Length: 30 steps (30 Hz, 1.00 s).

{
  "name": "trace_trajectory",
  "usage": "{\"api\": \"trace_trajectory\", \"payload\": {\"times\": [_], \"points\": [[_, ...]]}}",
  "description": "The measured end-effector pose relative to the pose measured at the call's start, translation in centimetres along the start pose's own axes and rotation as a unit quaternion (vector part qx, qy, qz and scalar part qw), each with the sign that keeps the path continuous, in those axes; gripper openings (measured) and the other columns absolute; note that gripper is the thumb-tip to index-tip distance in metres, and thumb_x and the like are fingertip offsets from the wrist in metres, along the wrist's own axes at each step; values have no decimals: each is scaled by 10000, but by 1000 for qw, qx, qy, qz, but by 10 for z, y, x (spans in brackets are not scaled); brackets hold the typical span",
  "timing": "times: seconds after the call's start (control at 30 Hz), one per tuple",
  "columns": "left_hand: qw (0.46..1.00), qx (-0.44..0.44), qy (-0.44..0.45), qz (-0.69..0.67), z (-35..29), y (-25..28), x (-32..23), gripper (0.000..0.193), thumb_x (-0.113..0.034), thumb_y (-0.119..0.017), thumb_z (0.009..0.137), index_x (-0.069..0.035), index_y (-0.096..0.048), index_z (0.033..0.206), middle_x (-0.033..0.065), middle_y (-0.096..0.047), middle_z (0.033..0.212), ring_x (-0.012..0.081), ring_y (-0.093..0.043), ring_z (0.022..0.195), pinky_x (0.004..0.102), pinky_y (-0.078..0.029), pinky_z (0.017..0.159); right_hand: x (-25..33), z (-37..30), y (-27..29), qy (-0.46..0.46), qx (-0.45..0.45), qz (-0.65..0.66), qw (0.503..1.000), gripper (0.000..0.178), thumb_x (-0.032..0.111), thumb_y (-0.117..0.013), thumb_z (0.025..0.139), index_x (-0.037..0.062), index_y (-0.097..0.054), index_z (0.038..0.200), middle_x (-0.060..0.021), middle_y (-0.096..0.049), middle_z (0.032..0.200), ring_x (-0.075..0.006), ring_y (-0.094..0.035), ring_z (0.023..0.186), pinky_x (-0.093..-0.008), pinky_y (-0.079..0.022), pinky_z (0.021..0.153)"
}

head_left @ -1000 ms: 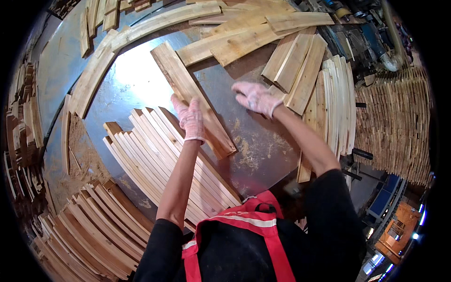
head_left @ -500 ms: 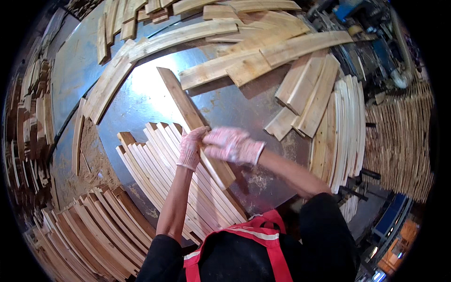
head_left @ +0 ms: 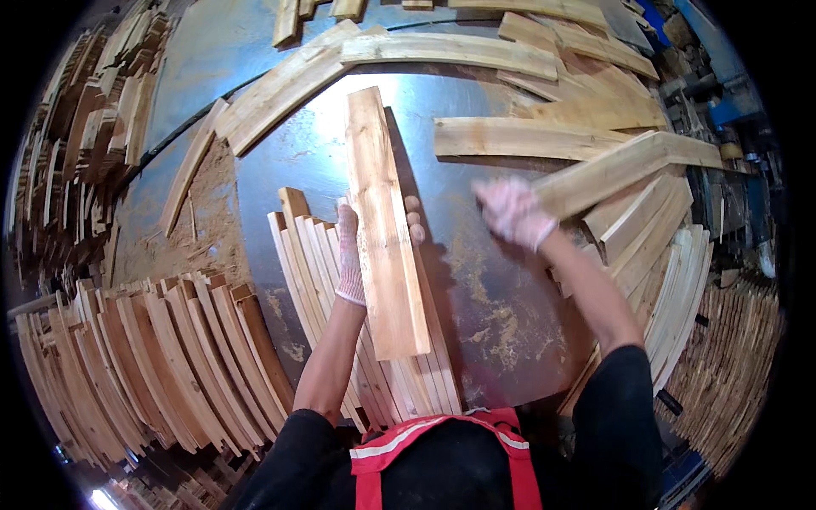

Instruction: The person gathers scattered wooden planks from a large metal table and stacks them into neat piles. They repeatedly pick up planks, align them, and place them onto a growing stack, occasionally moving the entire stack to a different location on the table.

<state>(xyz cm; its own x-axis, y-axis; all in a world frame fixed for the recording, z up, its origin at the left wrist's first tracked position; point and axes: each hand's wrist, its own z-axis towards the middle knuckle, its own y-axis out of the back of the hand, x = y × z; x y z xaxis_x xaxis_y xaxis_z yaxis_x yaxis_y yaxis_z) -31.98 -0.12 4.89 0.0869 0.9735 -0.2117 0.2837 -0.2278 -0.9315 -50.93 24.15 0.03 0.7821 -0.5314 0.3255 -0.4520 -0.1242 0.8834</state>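
My left hand (head_left: 350,259), in a pale knit glove, is closed around a flat wooden board (head_left: 382,221). The thumb side shows at the board's left edge, and bare-looking fingertips curl round its right edge. This board is tilted up with its broad face showing, above a row of narrow wooden strips (head_left: 310,255) standing side by side. Off to the right, my gloved right hand (head_left: 514,211) is apart from that board. It is near the left end of a long board (head_left: 595,178); its fingers are smeared by motion, and contact cannot be made out.
The metal table (head_left: 476,314) carries sawdust (head_left: 212,229) and loose boards (head_left: 450,53) along its far side. Stacked planks (head_left: 178,365) stand at the near left, more (head_left: 718,365) at the right. Blue machinery (head_left: 735,106) is at the far right.
The board in my left hand has turned more upright and shows its broad face. My right hand has left it and moved right. The view has shifted, too.
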Motion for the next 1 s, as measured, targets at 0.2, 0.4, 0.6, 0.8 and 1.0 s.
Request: {"api": "trace_trajectory", "payload": {"times": [0.2, 0.4, 0.6, 0.8, 1.0], "points": [[999, 1, 37, 1, -47, -9, -18, 957, -692, -702, 849, 62, -488, 1399, 194, -652, 1141, 316, -698, 932, 434, -631, 846, 83, -123, -72, 44, 49, -38, 997, 445, 429, -509, 1022, 93, -575, 1307, -126, -705, 950, -300, -687, 886, -457, -547, 787], [994, -51, 53, 83, -78, -10, -13, 813, -465, -798, 839, 82, -513, 1369, 208, -669, 1148, 332, -719, 942, 449, -625, 875, 103, -123, -57, -161, 30, 133, 978, 640, 472, -565, 979, 27, -522, 1438, -212, -652, 1308, -359, -621, 1216, -448, -462, 1081], [909, -178, 10, 378, -82, 25, -21, 424, -220, -684, 920, 49, -628, 1244, 143, -710, 1138, 238, -694, 1019, 409, -569, 949, 164, -116, -46, -137, -227, 378, 887, 795, 512, -682, 897, 17, -471, 1483, -234, -521, 1481, -400, -461, 1402, -479, -350, 1188], [858, -285, -95, 417, -192, 28, -96, 347, -214, -663, 957, -43, -606, 1253, 91, -714, 955, 207, -688, 810, 363, -578, 751, 115, -126, -59, -480, -194, -47, 854, 1133, 568, -741, 799, 7, -185, 1611, -258, -223, 1654, -406, -334, 1481, -485, -232, 1251], [734, -392, -102, 546, -271, 129, -100, 347, -255, -676, 988, -39, -621, 1255, 29, -673, 1046, 159, -638, 885, 310, -540, 755, 109, -114, -65, -472, -48, 236, 848, 1244, 460, -778, 748, 96, 8, 1641, -246, -235, 1654, -399, -320, 1498, -466, -306, 1229]]}}
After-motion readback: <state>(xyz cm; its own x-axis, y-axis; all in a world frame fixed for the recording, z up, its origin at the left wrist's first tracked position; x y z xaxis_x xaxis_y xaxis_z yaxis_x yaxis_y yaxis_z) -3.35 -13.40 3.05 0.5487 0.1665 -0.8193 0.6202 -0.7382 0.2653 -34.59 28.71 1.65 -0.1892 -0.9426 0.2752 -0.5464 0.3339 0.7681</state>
